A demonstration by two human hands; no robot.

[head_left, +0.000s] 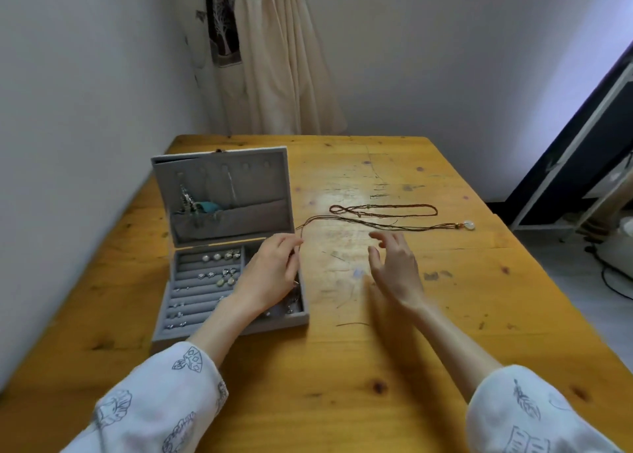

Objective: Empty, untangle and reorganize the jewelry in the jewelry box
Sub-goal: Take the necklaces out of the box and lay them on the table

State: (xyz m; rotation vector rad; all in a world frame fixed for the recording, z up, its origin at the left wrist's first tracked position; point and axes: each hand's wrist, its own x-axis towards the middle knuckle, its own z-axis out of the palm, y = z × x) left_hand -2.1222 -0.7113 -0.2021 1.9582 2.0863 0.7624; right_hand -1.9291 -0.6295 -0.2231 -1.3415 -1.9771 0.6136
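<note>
Evenly and softly lit, moderately bright, with daylight seemingly entering from the right, where the wall [513,76] takes on a cool bluish-violet cast. Pale glare across the middle of the desk [342,367], washing out the wood grain there. Faint, diffuse shadows only: a soft one under the right hand [394,271] and forearm, a dim one beside the jewelry box [191,329]. Slightly soft throughout, with compression smearing on fine detail; small pieces in the box unresolved. Motion blur on the right hand's fingertips. Strong wide-angle distortion: desk edges bowed, walls leaning outward, sleeves [154,408] stretched and blurred near the bottom corners.
</note>
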